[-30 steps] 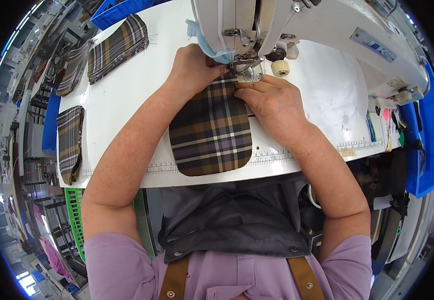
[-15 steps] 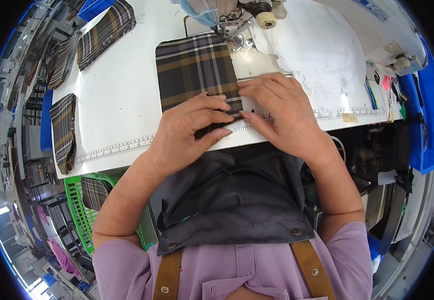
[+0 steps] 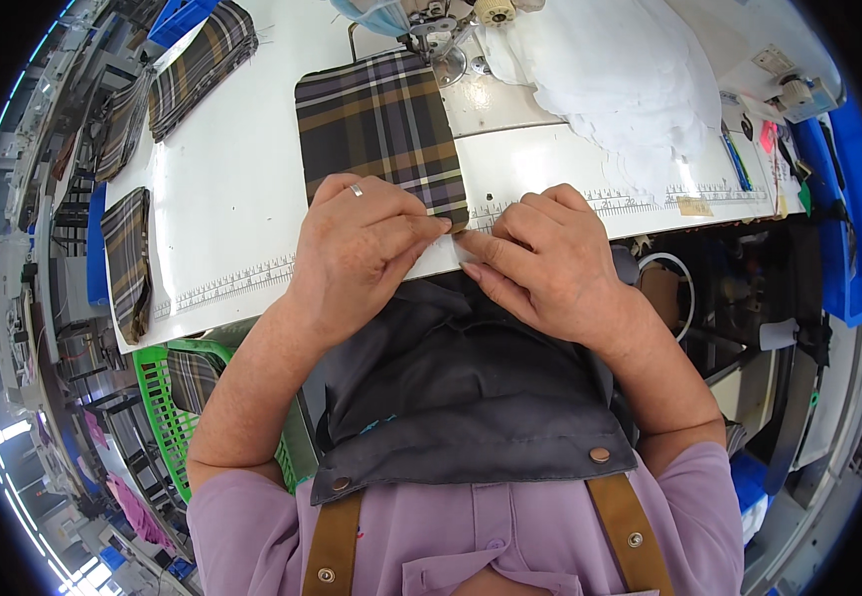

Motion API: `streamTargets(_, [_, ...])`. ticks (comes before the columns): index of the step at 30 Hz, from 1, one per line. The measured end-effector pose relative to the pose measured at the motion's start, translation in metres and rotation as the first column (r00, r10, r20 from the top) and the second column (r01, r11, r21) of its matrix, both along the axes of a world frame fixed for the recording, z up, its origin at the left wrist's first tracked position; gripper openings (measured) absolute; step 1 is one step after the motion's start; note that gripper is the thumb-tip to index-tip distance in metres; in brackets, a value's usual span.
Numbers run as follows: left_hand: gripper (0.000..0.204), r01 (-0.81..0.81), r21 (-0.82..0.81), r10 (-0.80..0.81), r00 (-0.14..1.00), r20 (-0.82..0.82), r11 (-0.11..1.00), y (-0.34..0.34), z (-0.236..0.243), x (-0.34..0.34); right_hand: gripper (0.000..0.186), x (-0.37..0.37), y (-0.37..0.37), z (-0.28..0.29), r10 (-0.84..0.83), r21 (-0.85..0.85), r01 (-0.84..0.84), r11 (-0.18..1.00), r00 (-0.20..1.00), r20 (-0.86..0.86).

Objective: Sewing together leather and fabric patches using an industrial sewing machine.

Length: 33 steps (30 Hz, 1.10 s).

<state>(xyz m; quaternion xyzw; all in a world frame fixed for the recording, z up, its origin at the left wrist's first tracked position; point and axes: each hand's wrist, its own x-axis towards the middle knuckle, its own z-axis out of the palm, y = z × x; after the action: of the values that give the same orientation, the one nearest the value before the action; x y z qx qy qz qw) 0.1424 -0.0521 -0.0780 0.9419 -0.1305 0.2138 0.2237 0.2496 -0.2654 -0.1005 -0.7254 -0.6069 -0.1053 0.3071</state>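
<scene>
My left grip [image 3: 354, 248] pinches the dark brown-plaid, round-cornered fabric panel [image 3: 379, 124] by its near-right corner, likely steadying it; right grip [image 3: 547, 260] beside that corner, thumb parted, can't tell hold.

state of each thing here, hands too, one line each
Plaid fabric panel: mostly flat on the white table
Left hand: bunched at the panel's near right corner
Right hand: partly curled, beside that corner
Far plaid fabric stack: layered, threads loose at its edge
White fabric: heaped, rumpled
Green plastic basket: holding plaid pieces
</scene>
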Motion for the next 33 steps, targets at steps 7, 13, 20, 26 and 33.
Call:
streamTargets(7, [0.024, 0.02, -0.001, -0.02, 1.0, 0.007, 1.0, -0.002, -0.007, -0.001, 0.018, -0.001, 0.001, -0.004, 0.011, 0.053, -0.01, 0.999, 1.0, -0.013])
streamTargets(13, [0.023, 0.047, 0.062, -0.043, 0.997, -0.072, 0.997, -0.005, 0.0, -0.003, 0.018, 0.005, -0.001, 0.002, 0.046, 0.019, -0.044, 0.999, 0.997, -0.067])
streamTargets(20, [0.025, 0.115, 0.129, -0.103, 0.99, -0.099, 0.985, 0.003, 0.0, -0.001, 0.018, 0.015, 0.005, 0.004, 0.043, 0.034, -0.041, 0.999, 0.998, -0.041])
streamTargets(26, [0.042, 0.112, -0.028, -0.115, 0.981, -0.155, 0.993, 0.032, -0.001, 0.04, 0.017, 0.022, 0.011, 0.018, 0.136, -0.062, -0.137, 0.989, 0.991, -0.021])
streamTargets(33, [0.062, 0.057, 0.039, -0.049, 0.98, -0.193, 0.998, 0.037, -0.011, 0.047, 0.016, 0.031, 0.015, 0.018, 0.185, -0.078, -0.183, 0.98, 0.983, 0.011])
